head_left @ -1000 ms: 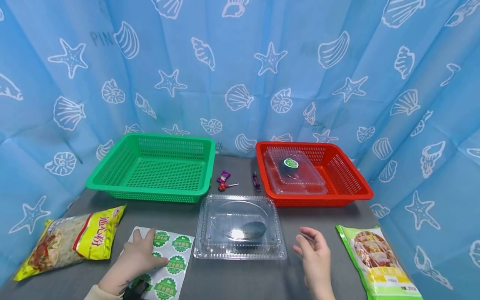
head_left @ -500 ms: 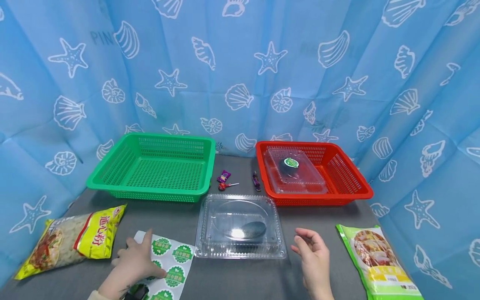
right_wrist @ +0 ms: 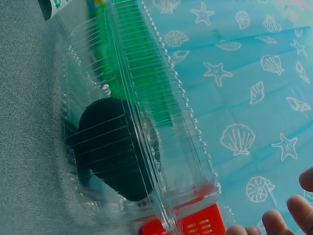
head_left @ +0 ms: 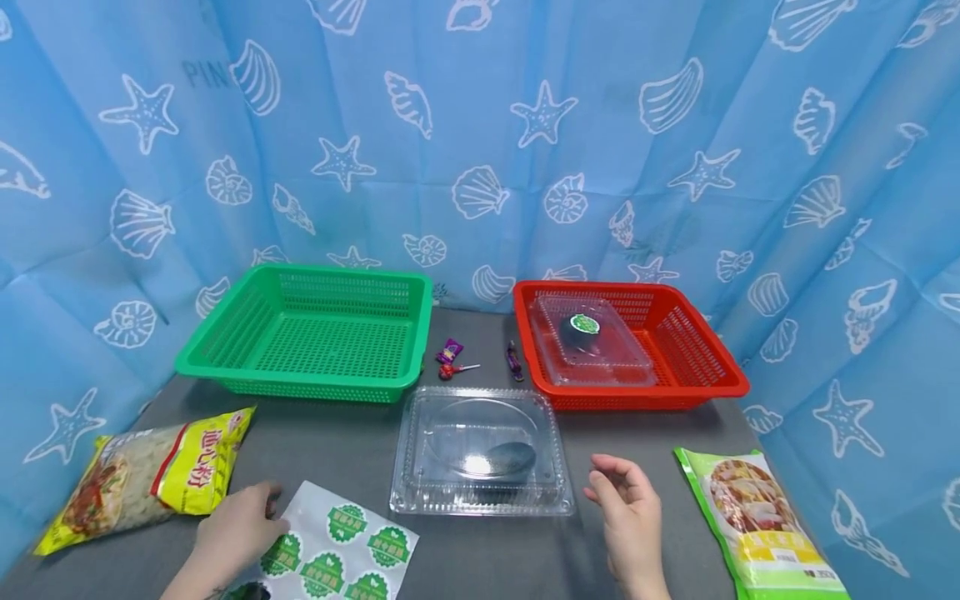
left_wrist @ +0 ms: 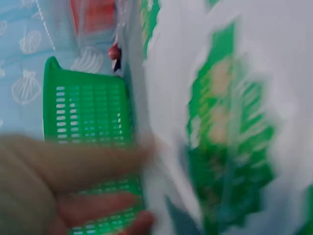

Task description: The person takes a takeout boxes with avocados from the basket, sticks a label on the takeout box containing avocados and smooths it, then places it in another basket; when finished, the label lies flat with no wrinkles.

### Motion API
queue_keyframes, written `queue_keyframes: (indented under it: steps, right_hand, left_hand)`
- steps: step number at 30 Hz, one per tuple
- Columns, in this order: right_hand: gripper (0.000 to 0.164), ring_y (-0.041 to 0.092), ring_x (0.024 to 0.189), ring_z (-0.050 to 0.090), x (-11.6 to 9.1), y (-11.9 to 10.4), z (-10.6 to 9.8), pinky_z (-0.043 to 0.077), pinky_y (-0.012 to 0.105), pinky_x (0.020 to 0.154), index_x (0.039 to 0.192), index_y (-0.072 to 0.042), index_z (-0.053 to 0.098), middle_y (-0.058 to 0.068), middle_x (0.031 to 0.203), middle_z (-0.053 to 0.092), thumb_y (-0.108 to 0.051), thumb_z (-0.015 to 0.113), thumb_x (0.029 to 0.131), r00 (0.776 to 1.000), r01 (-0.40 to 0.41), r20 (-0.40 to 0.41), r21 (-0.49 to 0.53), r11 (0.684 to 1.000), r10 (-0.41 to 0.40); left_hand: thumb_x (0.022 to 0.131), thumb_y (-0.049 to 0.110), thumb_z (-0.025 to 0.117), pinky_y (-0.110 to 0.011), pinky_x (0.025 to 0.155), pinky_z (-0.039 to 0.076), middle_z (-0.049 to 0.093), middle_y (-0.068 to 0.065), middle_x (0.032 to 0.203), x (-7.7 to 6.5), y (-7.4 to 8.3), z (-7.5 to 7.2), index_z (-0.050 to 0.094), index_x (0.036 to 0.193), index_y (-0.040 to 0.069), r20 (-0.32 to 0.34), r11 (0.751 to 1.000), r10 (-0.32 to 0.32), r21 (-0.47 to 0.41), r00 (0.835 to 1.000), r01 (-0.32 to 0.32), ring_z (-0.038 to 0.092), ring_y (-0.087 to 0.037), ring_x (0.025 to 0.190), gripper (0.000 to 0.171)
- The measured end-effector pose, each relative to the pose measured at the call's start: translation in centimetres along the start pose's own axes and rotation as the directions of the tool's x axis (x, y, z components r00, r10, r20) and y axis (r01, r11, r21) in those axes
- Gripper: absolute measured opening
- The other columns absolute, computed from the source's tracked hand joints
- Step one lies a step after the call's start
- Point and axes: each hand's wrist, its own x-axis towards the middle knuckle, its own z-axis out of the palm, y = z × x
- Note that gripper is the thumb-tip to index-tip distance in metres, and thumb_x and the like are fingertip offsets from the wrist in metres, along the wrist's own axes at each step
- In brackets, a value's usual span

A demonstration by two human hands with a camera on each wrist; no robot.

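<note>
My left hand (head_left: 236,533) pinches the left edge of a white sheet of round green stickers (head_left: 322,575). Close up in the left wrist view, the sheet (left_wrist: 168,105) is blurred and its near part fills the right side. Right of it stands a lidded clear plastic box (head_left: 480,492). A dark egg-shaped thing (right_wrist: 117,152) lies inside, seen through the box wall in the right wrist view. My right hand (head_left: 628,521) is just right of the box, fingers loosely bent and holding nothing.
A green basket (head_left: 300,385) stands back left. The red basket (head_left: 637,402) at back right holds another clear box (head_left: 600,358) with a green sticker. Wrapped candies (head_left: 450,350) and a lollipop (head_left: 447,372) lie between. Food bags flank the table, one yellow (head_left: 150,479), one green (head_left: 768,525).
My left hand has gone from lying spread over the sticker sheet to pinching its left edge. The sheet has turned and shifted right. My right hand has barely moved.
</note>
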Motion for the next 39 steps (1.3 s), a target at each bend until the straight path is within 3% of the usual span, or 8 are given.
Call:
queue_keyframes:
  steps: [9,16,19,24,27,30,33,39]
  right_hand:
    - [0.027,0.028,0.091,0.053,-0.3,-0.7,0.5,0.05,0.034,0.065,0.103,-0.008,0.058,0.016,0.105,0.054,-0.017,0.064,0.079,0.999,0.027,0.023,0.042,0.999,-0.028]
    - [0.023,0.025,0.089,0.054,-0.8,-2.2,0.7,0.051,0.029,0.063,0.103,0.002,0.056,0.021,0.101,0.054,-0.005,0.059,0.081,0.989,0.106,0.085,0.133,0.985,-0.118]
    - [0.02,0.02,0.087,0.056,-1.4,-4.9,1.1,0.051,0.029,0.063,0.1,0.005,0.056,0.017,0.098,0.057,0.0,0.057,0.081,0.985,0.116,0.109,0.141,0.983,-0.132]
    - [0.014,0.016,0.08,0.057,-3.1,-11.6,3.3,0.049,0.024,0.062,0.093,0.011,0.054,0.013,0.09,0.059,0.01,0.054,0.078,0.952,0.19,0.213,0.152,0.97,-0.22]
    - [0.015,0.015,0.076,0.057,-4.2,-15.2,5.4,0.048,0.019,0.062,0.087,0.01,0.056,0.012,0.084,0.059,0.017,0.054,0.074,0.835,0.354,0.352,0.242,0.903,-0.422]
    - [0.019,0.016,0.073,0.055,-5.0,-17.5,7.9,0.048,0.018,0.061,0.088,0.004,0.059,0.013,0.082,0.058,0.015,0.058,0.072,0.621,0.552,0.452,0.329,0.766,-0.641]
    - [0.02,0.017,0.074,0.054,-5.7,-19.4,10.3,0.047,0.018,0.057,0.092,0.002,0.059,0.013,0.084,0.056,0.007,0.063,0.072,0.49,0.664,0.49,0.325,0.673,-0.721]
    - [0.031,0.017,0.076,0.052,-6.3,-21.0,12.2,0.048,0.022,0.053,0.097,0.002,0.056,0.011,0.089,0.055,0.0,0.069,0.069,0.559,0.649,0.538,0.189,0.737,-0.63]
  left_hand:
    - [0.043,0.056,0.076,-0.055,0.069,0.039,0.048,-0.01,0.118,-0.4,2.3,2.1,0.047,0.123,0.009,-0.004,0.967,0.251,0.038,0.968,-0.251,0.045,-0.032,0.097,0.097]
    - [0.055,0.047,0.074,-0.051,0.063,0.038,0.059,-0.001,0.095,-0.8,1.6,0.5,0.063,0.094,0.018,0.113,0.975,0.219,0.001,0.969,-0.221,0.049,-0.025,0.086,0.049]
    - [0.069,0.04,0.067,-0.041,0.064,0.043,0.06,0.003,0.087,-1.9,1.2,-1.9,0.064,0.086,0.019,0.193,0.922,0.375,-0.181,0.907,-0.343,0.053,-0.016,0.08,0.028]
    - [0.085,0.017,0.055,-0.028,0.057,0.048,0.062,-0.003,0.084,-4.2,2.9,-6.4,0.062,0.09,0.008,0.156,0.617,0.698,-0.626,0.699,-0.477,0.056,-0.009,0.07,0.012]
    - [0.085,0.008,0.053,-0.031,0.054,0.049,0.062,-0.005,0.082,-5.4,5.4,-7.5,0.058,0.09,0.005,-0.002,0.486,0.71,-0.722,0.704,-0.493,0.056,-0.01,0.066,0.007]
    - [0.082,0.003,0.056,-0.035,0.052,0.051,0.063,-0.003,0.08,-6.1,8.5,-6.6,0.056,0.089,0.001,-0.197,0.366,0.641,-0.772,0.742,-0.52,0.06,-0.013,0.066,0.007]
    - [0.079,-0.003,0.057,-0.038,0.051,0.051,0.064,-0.003,0.082,-6.3,11.5,-4.8,0.057,0.092,-0.004,-0.339,0.201,0.629,-0.799,0.7,-0.567,0.062,-0.016,0.067,0.013]
    - [0.08,-0.011,0.051,-0.037,0.056,0.052,0.061,-0.008,0.096,-6.3,14.1,-3.2,0.052,0.11,-0.01,-0.392,-0.07,0.789,-0.822,0.473,-0.565,0.06,-0.014,0.078,0.03]
